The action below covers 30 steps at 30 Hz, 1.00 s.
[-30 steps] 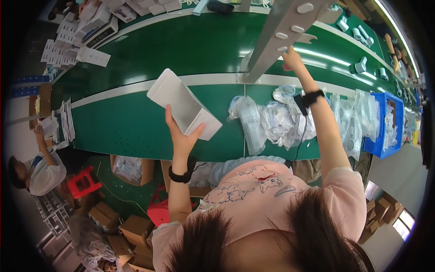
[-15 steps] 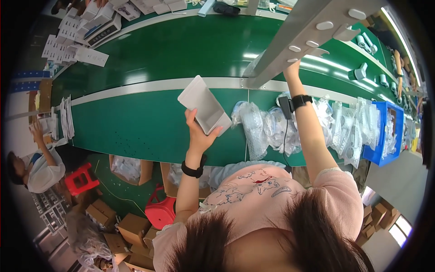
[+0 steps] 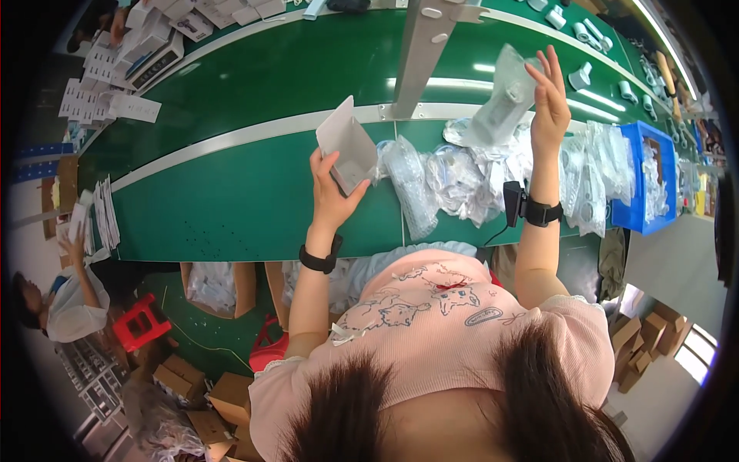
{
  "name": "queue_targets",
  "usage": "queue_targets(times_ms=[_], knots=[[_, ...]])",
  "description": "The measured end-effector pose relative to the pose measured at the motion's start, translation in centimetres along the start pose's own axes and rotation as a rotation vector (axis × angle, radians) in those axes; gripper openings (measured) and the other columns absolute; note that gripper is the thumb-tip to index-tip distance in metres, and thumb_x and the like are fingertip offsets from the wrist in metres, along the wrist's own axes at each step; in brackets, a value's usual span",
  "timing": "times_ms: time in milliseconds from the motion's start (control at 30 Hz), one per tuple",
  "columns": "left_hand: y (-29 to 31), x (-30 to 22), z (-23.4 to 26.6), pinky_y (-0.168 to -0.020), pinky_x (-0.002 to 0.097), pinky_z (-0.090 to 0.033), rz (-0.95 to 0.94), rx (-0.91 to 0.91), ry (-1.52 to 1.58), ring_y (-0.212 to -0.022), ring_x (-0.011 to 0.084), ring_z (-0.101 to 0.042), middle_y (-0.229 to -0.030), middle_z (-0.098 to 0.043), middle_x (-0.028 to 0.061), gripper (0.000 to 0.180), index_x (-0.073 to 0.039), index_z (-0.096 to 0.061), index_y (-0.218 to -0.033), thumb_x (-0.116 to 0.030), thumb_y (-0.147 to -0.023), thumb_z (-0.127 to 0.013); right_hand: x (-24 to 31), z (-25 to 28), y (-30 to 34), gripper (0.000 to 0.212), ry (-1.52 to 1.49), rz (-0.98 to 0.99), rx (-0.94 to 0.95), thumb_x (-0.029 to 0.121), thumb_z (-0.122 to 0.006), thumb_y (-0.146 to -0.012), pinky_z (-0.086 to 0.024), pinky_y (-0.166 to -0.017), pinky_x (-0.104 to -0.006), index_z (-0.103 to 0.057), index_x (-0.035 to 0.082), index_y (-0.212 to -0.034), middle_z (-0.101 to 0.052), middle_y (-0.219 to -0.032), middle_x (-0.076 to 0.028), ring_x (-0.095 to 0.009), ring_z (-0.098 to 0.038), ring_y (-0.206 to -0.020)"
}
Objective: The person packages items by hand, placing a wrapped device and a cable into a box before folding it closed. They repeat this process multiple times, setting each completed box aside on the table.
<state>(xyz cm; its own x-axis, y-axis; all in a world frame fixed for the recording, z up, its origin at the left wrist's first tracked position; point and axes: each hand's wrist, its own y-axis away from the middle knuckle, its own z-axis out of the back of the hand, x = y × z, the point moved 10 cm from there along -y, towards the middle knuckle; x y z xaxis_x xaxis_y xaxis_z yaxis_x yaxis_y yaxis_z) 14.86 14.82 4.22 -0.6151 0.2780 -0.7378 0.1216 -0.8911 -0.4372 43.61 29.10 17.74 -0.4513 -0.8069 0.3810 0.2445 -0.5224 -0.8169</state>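
Observation:
My left hand (image 3: pixel 331 196) grips a white open box (image 3: pixel 337 132) over the green bench, thumb on one side and fingers on the other. The box is tilted, with its open side facing up and its inside bare. To the right, my right hand (image 3: pixel 550 115) is raised with a clear plastic bag (image 3: pixel 500 104) pinched at its edge. A pale object shows inside the bag, its kind blurred by the plastic. Below the bag lie several bagged parts (image 3: pixel 462 181) and a roll of bubble wrap (image 3: pixel 412 189).
A metal post (image 3: pixel 419 61) rises from the bench rail. At right stands a blue crate (image 3: pixel 637 181) of bagged parts; white boxes (image 3: pixel 100 69) are stacked far left. Grey-white parts (image 3: pixel 581 75) lie on the far belt. Another person (image 3: pixel 77 292) works at left.
My right hand has come back from behind the metal post, bringing the bag into view. The box in my left hand has turned more upright. The view has shifted slightly.

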Motion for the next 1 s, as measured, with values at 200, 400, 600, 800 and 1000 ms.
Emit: queue_targets(times_ms=[200,400,600,800,1000], knots=[[0.8,0.3,0.5,-0.093,0.0395,-0.033,0.031,-0.054,0.032,-0.11,0.0302,-0.039,-0.123,-0.03,0.0195,0.079,-0.008,-0.026,-0.12,-0.011,-0.059,-0.077,-5.1,0.9,5.0,0.029,-0.688,-0.809,-0.369,0.028,-0.039,-0.093,-0.043,-0.082,-0.0343,-0.054,0.004,-0.097,-0.058,-0.1,-0.009,-0.02,-0.057,-0.087],[1.1,-2.6,-0.5,-0.086,0.0413,-0.039,0.013,-0.008,0.203,-0.106,0.0339,-0.042,-0.119,-0.035,0.0214,0.079,-0.009,-0.023,-0.115,-0.015,-0.058,-0.078,-2.8,-3.6,4.5,0.033,-1.585,-0.858,-0.29,0.035,-0.035,-0.093,-0.046,-0.078,-0.0361,-0.052,0.007,-0.093,-0.058,-0.092,-0.007,-0.021,-0.057,-0.083],[0.9,-3.8,-1.7,-0.083,0.038,-0.041,0.152,0.044,0.208,-0.101,0.0297,-0.047,-0.114,-0.038,0.02,0.086,-0.008,-0.018,-0.113,-0.017,-0.055,-0.08,0.8,-7.0,1.3,0.033,-1.375,-0.894,-0.635,0.035,-0.035,-0.093,-0.046,-0.074,-0.0317,-0.052,0.007,-0.089,-0.059,-0.087,-0.005,-0.017,-0.056,-0.079],[1.1,-4.0,-1.3,-0.086,0.0354,-0.039,0.31,0.104,0.387,-0.101,0.0251,-0.047,-0.113,-0.039,0.0167,0.085,-0.007,-0.018,-0.111,-0.014,-0.054,-0.081,5.0,-12.0,-2.8,0.028,-1.707,-0.741,-0.33,0.031,-0.032,-0.093,-0.042,-0.048,-0.0307,-0.039,0.013,-0.073,-0.041,-0.06,0.0,-0.015,-0.044,-0.052],[0.2,-6.5,-0.1,-0.081,0.0352,-0.042,0.129,0.009,0.215,-0.097,0.0273,-0.049,-0.116,-0.039,0.0222,0.084,-0.007,-0.019,-0.109,-0.019,-0.055,-0.082,4.3,-10.1,-0.5,0.03,-0.749,-0.65,-0.202,0.03,-0.037,-0.093,-0.044,-0.067,-0.0251,-0.05,0.005,-0.084,-0.059,-0.08,-0.006,-0.012,-0.055,-0.075]])
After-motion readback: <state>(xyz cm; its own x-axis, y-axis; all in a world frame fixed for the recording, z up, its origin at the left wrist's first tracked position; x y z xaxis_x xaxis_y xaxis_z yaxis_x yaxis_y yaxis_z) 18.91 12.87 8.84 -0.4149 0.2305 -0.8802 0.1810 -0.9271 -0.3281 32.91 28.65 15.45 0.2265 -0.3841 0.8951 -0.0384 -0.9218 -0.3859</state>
